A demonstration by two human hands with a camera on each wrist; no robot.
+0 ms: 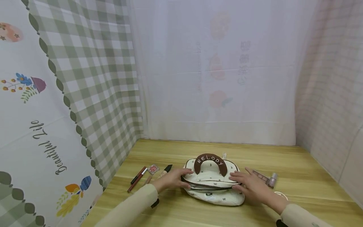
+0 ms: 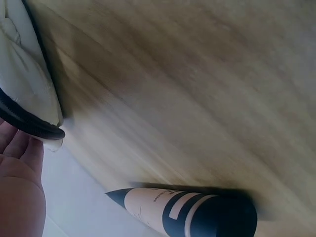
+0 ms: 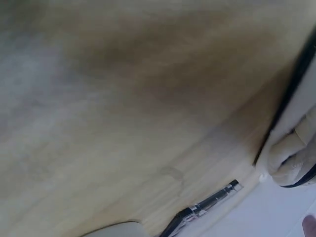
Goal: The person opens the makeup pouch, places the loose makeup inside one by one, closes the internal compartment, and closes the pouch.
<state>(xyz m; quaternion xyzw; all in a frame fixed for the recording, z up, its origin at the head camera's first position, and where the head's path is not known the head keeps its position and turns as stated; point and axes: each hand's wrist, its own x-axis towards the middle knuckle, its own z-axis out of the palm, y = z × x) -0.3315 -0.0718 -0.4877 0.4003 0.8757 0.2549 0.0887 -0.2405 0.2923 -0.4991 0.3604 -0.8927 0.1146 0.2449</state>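
A white cosmetic bag with small bow prints lies on the table, its brown arched handle lettered "MELODY". Dark piping and a zipper run across its front; a narrow gap shows along the zipper, and the inside is hidden. My left hand touches the bag's left end with fingers and thumb spread. On the opposite end rest the extended fingers of my right hand. In the left wrist view, fingers lie by the bag's dark-trimmed edge. Only a fingertip shows in the right wrist view.
Left of the bag lie a crayon-shaped tube, slim red and black sticks and a small clear compact. To the right are a flat palette, a short tube and a white-rimmed round item. Cloth curtains enclose the table.
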